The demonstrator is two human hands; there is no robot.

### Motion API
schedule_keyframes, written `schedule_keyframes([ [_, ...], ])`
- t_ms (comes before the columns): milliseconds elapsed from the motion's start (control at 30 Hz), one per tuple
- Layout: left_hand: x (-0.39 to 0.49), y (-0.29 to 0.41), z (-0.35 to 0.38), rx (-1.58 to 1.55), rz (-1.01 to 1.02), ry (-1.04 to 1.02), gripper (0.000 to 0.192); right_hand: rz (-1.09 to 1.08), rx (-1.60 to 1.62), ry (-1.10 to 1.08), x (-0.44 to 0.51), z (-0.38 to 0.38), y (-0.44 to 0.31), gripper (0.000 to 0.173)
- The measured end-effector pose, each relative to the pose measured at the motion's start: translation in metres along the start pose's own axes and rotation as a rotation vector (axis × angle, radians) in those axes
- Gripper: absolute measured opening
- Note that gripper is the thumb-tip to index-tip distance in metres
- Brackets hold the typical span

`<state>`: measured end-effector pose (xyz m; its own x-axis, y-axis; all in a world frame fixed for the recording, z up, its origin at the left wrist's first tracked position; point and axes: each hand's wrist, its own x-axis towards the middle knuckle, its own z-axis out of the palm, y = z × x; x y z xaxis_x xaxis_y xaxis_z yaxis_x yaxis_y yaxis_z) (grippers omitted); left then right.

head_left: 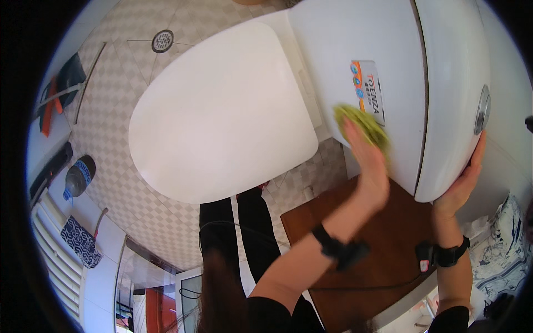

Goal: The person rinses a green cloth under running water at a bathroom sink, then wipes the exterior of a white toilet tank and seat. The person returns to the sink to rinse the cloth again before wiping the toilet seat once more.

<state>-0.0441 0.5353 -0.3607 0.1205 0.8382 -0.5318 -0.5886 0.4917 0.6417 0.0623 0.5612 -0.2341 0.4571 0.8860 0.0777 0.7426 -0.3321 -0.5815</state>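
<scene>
My left hand (366, 154) presses a yellow-green cloth (366, 123) against the front of a white ceramic toilet cistern (391, 162), just at the lower end of its sticker (369, 91). Motion blurs the hand and cloth. My right hand (460, 189) rests against the near end of the cistern lid (449, 125), its fingers stretched along the edge towards the metal flush button (483, 110). Part of that hand is hidden by the lid. The white toilet seat cover (225, 116) is down. A black strap with a small device is on each wrist.
A brown board-like surface (366, 233) lies below my forearms, with a cable across it. On the tiled floor (166, 224) are a drain (162, 41) and a squeegee-like tool (89, 83). A dark bottle (80, 177) stands left, near a white radiator (60, 254). Patterned fabric (501, 249) lies right.
</scene>
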Motion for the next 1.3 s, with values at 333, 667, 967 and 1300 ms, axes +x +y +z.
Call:
schedule_keyframes([
  [333, -0.069, 0.023, 0.025, 0.115, 0.068, -0.169, 0.081, -0.011, 0.055, 0.003, 0.004, 0.003, -0.003, 0.069],
  [667, -0.042, 0.014, -0.025, 0.226, 0.035, -0.198, 0.062, -0.104, -0.093, -0.017, 0.002, 0.003, -0.006, 0.066],
  [967, -0.039, 0.007, -0.026, 0.512, 0.120, 0.075, 0.046, -0.145, -0.243, -0.009, 0.002, 0.001, -0.003, 0.063],
  [1300, -0.048, 0.015, -0.029, 0.575, 0.054, 0.042, 0.054, -0.093, -0.072, 0.008, 0.000, 0.002, -0.004, 0.062],
])
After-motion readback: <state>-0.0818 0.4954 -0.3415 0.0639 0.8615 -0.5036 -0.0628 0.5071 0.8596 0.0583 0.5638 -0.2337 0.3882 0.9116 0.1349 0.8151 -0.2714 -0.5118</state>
